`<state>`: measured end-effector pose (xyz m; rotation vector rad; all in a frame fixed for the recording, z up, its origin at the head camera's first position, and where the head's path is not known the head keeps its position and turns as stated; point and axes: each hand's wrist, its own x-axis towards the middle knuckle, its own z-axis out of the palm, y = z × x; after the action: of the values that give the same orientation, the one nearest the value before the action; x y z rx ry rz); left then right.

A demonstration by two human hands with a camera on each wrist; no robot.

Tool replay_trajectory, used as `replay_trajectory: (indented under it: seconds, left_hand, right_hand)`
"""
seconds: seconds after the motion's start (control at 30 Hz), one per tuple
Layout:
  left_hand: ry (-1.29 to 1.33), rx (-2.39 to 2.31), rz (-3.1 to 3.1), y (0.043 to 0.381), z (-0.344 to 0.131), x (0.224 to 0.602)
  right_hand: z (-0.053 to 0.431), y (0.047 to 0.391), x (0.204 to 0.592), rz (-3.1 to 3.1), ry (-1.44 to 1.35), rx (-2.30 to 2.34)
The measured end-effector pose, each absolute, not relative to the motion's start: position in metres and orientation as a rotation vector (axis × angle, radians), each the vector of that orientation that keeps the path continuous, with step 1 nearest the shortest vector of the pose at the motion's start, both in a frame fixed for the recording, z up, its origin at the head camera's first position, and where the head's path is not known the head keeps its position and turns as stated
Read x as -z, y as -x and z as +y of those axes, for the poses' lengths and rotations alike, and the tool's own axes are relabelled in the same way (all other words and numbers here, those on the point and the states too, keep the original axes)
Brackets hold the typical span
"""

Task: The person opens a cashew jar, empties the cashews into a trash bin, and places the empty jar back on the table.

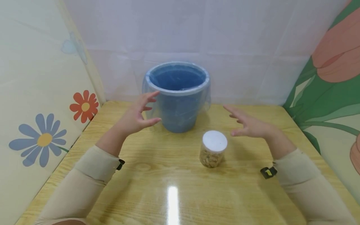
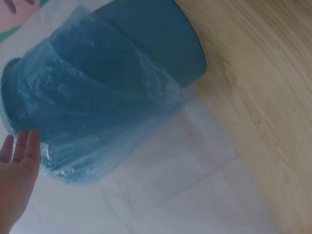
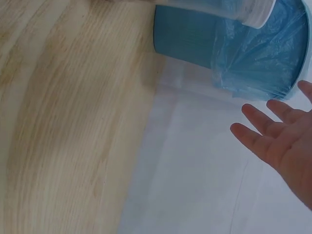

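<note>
Left hand point(image 1: 135, 116) is hovering near the blue bin point(image 1: 180, 110), right hand point(image 1: 251, 125) beside the jar point(image 1: 212, 149) (white-lidded, standing upright), both extending their fingers, holding nothing.

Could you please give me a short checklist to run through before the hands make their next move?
1. Left hand free, holding nothing: ok.
2. Right hand free, holding nothing: ok.
3. Jar upright on the table: ok.
4. White lid on the jar: ok; whether it is tight: cannot tell.
5. Blue bin upright: ok.
6. Clear plastic liner draped over the bin's rim: ok.
</note>
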<state>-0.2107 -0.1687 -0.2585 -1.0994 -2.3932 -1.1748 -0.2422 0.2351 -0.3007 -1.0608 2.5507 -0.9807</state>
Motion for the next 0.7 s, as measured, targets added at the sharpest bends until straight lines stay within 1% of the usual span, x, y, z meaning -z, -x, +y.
replay_trajectory:
  seconds: [0.23,0.4,0.63,0.7]
  left_hand:
    - [1.147,1.216,-2.383,0.207,-0.157,0.266]
    - [1.185,1.237,-2.378,0.211,-0.151,0.276]
    - [1.228,1.191,-2.411,0.236,-0.147,0.308]
    - [1.242,1.16,-2.421,0.24,-0.144,0.312]
  right_hand:
    - [0.23,0.241,0.312,2.471,1.104,1.007]
    - [0.228,0.242,0.316,2.431,1.115,1.013]
    - [0.224,0.242,0.321,2.39,1.142,1.012]
    - [0.222,0.242,0.322,2.396,1.15,1.009]
